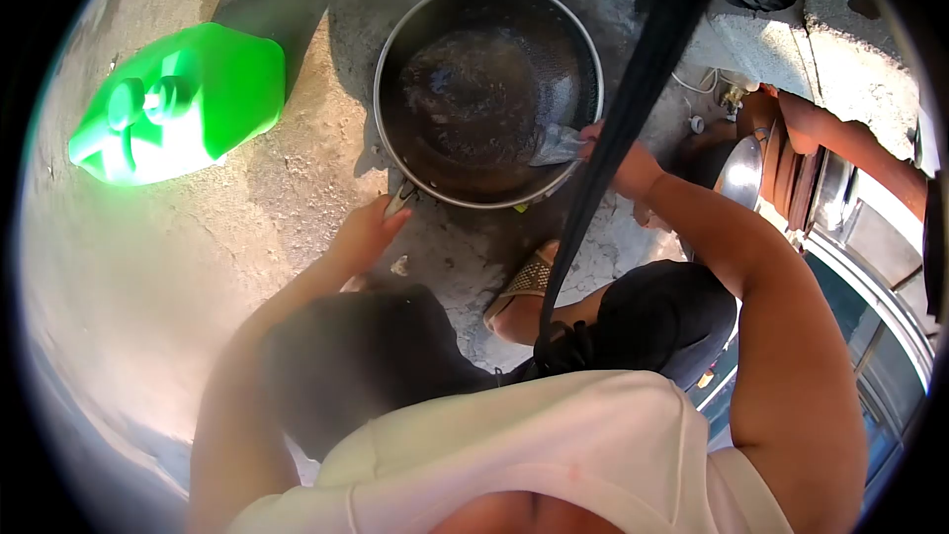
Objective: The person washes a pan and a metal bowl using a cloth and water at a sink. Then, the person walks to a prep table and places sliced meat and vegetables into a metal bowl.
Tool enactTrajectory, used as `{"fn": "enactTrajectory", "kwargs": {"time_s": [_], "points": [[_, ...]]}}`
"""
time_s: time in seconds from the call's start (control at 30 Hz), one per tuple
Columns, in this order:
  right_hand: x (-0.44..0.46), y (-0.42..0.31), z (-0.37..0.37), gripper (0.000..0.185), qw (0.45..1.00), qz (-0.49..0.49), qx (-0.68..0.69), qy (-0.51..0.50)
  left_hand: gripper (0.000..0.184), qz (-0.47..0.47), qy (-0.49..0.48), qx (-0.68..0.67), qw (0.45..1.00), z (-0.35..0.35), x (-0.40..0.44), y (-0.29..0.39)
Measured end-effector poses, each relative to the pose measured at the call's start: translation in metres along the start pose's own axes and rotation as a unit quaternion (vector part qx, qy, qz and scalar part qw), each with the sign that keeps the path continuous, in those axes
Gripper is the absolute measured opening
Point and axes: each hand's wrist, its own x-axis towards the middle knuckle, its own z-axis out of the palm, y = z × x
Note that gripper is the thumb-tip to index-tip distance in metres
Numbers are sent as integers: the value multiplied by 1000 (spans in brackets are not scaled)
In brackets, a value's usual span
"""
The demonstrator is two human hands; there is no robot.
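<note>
A wide, deep pan point(389, 129) with a pale rim stands on the concrete, brownish liquid inside it. My left hand point(368, 235) is closed around its handle point(401, 198) at the near left side. At the pan's right rim, my right hand point(635, 170) grips a crumpled-looking piece of clear plastic point(559, 145), which reaches over the rim into the pan. Whether the plastic is a bag or part of a bottle, I cannot tell. A black strap point(633, 89) crosses in front of my right hand and hides part of its fingers.
A bright green plastic jug point(232, 94) lies on the concrete ground point(297, 178) to the left. On the right are concrete blocks point(850, 40), a shiny metal lid or bowl point(739, 176) and reddish-brown pieces point(791, 129). My sandalled foot point(524, 292) is just below the pan.
</note>
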Motion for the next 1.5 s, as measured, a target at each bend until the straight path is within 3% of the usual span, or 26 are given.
{"fn": "enactTrajectory", "kwargs": {"time_s": [0.07, 0.2, 0.27, 0.3, 0.33, 0.43, 0.53, 0.57, 0.67, 0.73, 0.77, 0.83, 0.9, 0.97, 1.03, 1.1, 1.23, 1.33, 1.43, 1.5], "points": [[-3, 9, -4, 13, 983, 152, 30, 94, 34, -1, -5, -6, 1000, 4, -4, -3], [15, 33, 5, 7, 954, 220, 76, 190, 33, 2, 14, 20, 1000, 8, -1, -2], [43, 69, 16, 5, 871, 293, 252, 302, 33, 11, 12, -2, 1000, 6, -4, -1], [57, 76, 4, 5, 911, 241, 134, 307, 33, 8, 15, -1, 1000, 6, -3, -3], [73, 79, -12, 5, 933, 187, 13, 307, 34, 22, 18, 5, 1000, 9, -1, -7], [138, 92, -50, 12, 956, 120, -67, 259, 35, 25, 16, 27, 999, 12, 1, -11], [208, 42, -85, 13, 955, 29, -188, 230, 35, 22, 11, 44, 999, 7, 1, -3], [228, 15, -92, 13, 960, 2, -196, 199, 35, 25, 11, 44, 999, 6, 0, -2], [261, -45, -64, 10, 959, -126, -105, 231, 36, 31, 5, 23, 999, 9, 3, -8], [246, -76, -35, 10, 975, -120, -82, 169, 36, 36, 9, 32, 999, 8, 3, -10], [245, -73, -5, 10, 988, -55, -12, 147, 36, 36, 16, 30, 999, 9, 4, -9], [235, -60, -7, 11, 981, -57, -136, 123, 36, 29, 14, 27, 999, 10, 0, -8], [234, -22, -19, 11, 979, 66, -149, 122, 36, 18, -7, 17, 1000, 4, -1, -6], [205, 18, -41, 17, 948, 90, -304, 25, 38, 22, -11, 10, 1000, 4, 2, -12], [167, 37, -37, 23, 954, 131, -249, -99, 39, 18, -9, 35, 999, 2, 4, -9], [130, 18, -15, 26, 950, 204, -183, -152, 40, 35, -13, 40, 999, 2, 6, -8], [116, -64, 45, 33, 949, 280, 1, -144, 40, 25, -15, 10, 1000, 2, 1, -7], [169, -115, 55, 35, 959, 250, 101, -85, 41, 19, -30, 17, 999, 0, 6, -9], [237, -96, 35, 35, 968, 211, 131, 28, 41, 34, -18, 37, 999, 3, 8, -15], [247, -60, 5, 34, 979, 195, 36, 45, 41, 31, -16, 24, 999, 2, 7, -14]]}}
